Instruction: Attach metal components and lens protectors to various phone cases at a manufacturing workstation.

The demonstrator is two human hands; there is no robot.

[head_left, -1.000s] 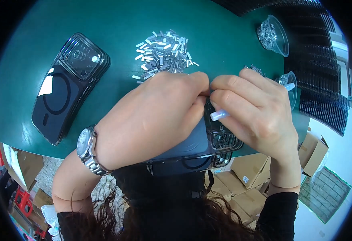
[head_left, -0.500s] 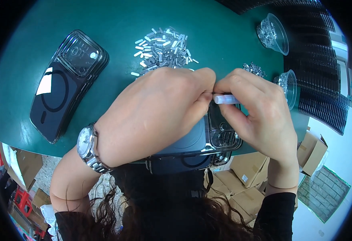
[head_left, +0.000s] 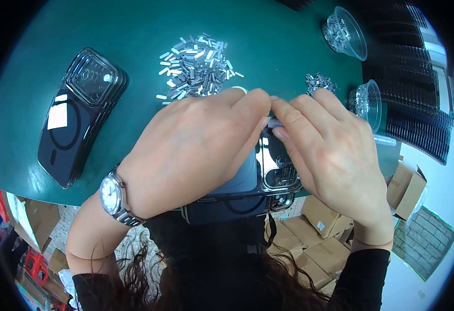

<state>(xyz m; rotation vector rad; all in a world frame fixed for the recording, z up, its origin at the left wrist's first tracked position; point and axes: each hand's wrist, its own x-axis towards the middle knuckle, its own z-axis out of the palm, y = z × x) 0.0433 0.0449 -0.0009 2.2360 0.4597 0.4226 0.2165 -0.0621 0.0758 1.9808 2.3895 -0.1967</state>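
My left hand (head_left: 201,132), with a steel watch (head_left: 113,194) on its wrist, is closed, thumb and forefinger pinched. Its fingertips meet those of my right hand (head_left: 335,150), which is closed around a small greyish piece (head_left: 274,122). What the left fingers hold is hidden. Below both hands is a clear phone case (head_left: 281,179) with a dark camera frame, partly covered. Another dark case (head_left: 242,206) shows at the table's near edge. Past the right hand sticks out a translucent tube (head_left: 385,140); whether the hand holds it I cannot tell.
Small silvery pills of metal (head_left: 198,67) lie heaped beyond my left hand. A stack of phone cases (head_left: 76,119) is at left. Smaller metal bits (head_left: 320,83) and two clear cups (head_left: 361,44) stand at right, near stacked black trays (head_left: 408,78). Cardboard boxes (head_left: 317,256) lie below the green table (head_left: 268,31).
The pale tube end at my right fingertips has given way to a small greyish piece. A translucent tube now shows beyond that hand. The right hand has turned, its fingers straighter. The view has shifted slightly.
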